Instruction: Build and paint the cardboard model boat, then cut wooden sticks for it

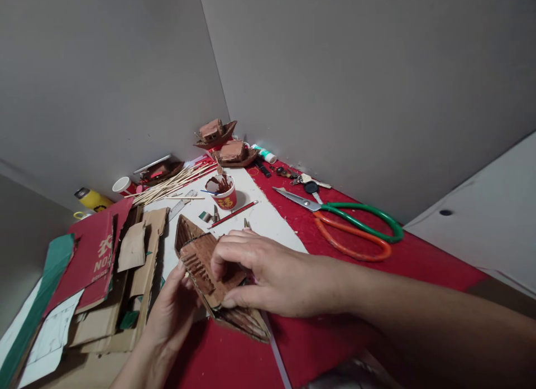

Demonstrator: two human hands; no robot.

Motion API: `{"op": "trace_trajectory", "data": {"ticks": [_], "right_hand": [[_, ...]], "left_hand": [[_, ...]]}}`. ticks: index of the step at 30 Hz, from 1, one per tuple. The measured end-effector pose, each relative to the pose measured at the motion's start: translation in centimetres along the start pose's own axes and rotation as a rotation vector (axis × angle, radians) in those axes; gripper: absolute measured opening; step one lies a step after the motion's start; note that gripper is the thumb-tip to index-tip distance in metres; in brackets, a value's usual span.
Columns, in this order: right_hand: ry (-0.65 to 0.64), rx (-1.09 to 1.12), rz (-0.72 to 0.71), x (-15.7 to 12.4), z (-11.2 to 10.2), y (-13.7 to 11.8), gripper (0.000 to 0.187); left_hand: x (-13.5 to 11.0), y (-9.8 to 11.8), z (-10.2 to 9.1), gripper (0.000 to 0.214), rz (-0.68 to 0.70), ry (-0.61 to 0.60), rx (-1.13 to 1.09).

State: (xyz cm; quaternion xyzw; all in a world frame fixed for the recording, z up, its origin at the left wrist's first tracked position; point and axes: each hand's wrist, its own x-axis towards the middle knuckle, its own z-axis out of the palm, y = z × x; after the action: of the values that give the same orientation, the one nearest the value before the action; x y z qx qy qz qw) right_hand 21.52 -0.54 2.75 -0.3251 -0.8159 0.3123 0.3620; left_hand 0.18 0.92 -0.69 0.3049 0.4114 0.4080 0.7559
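A brown cardboard model boat [196,254] is tilted between my two hands, just above the table's near side. My left hand [173,299] grips its left side from below, thumb against the hull edge. Over the boat's cabin roof curls my right hand [268,266], thumb and fingers closed at the roof's right edge. The right fingertips are partly hidden, and I cannot make out any small piece between them. Beyond the boat, a red paper cup [228,196] holds brown paint and a brush. A red pencil [233,214] lies in front of the cup.
Large scissors [355,221] with green and orange handles lie at the right. Cardboard sheets [146,266] are stacked at the left. Wooden sticks [173,182], a ruler [181,203] and finished-looking model boats [234,153] stand toward the back, near grey walls [335,87]. Keys [310,182] lie beside them.
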Motion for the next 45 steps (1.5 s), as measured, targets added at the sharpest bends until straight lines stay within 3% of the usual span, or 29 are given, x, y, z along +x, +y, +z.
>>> {"op": "trace_trajectory", "data": {"ticks": [4, 11, 14, 17, 20, 25, 28, 32, 37, 45], "right_hand": [[0.099, 0.103, -0.025, 0.0, -0.4, -0.2, 0.025], [0.335, 0.201, 0.042, -0.1, -0.4, -0.5, 0.008], [0.37, 0.252, 0.111, -0.1, 0.0, -0.4, 0.016], [0.296, 0.385, 0.257, -0.2, 0.5, -0.2, 0.033], [0.135, 0.547, 0.393, -0.1, 1.2, -0.1, 0.041], [-0.182, 0.752, 0.57, 0.3, 2.9, 0.2, 0.041], [-0.258, 0.977, 0.622, 0.5, 3.6, 0.5, 0.034], [-0.143, 1.111, 0.67, 0.7, 3.5, 0.6, 0.027], [0.032, 1.101, 0.652, 0.8, 2.1, 0.4, 0.032], [0.163, 1.073, 0.614, 0.4, 0.9, 0.6, 0.029]], "left_hand": [[0.2, 0.1, 0.1, 0.024, 0.022, -0.057, -0.115], [0.6, 1.0, -0.1, 0.032, 0.02, 0.095, -0.306], [0.7, 1.5, -0.6, 0.032, 0.051, 0.108, -0.348], [0.7, 2.0, -0.8, 0.032, 0.108, 0.126, -0.371], [0.6, 2.4, -0.7, 0.033, 0.212, 0.14, -0.38], [0.3, 2.3, -0.6, 0.029, 0.297, 0.132, -0.331], [0.0, 2.0, -0.7, 0.026, 0.272, 0.134, -0.286], [-0.2, 2.3, -0.5, 0.021, 0.25, 0.035, -0.214], [-0.1, 3.1, 0.0, 0.046, 0.227, -0.103, -0.17], [0.5, 2.9, -0.8, 0.042, 0.242, 0.015, -0.113]]}}
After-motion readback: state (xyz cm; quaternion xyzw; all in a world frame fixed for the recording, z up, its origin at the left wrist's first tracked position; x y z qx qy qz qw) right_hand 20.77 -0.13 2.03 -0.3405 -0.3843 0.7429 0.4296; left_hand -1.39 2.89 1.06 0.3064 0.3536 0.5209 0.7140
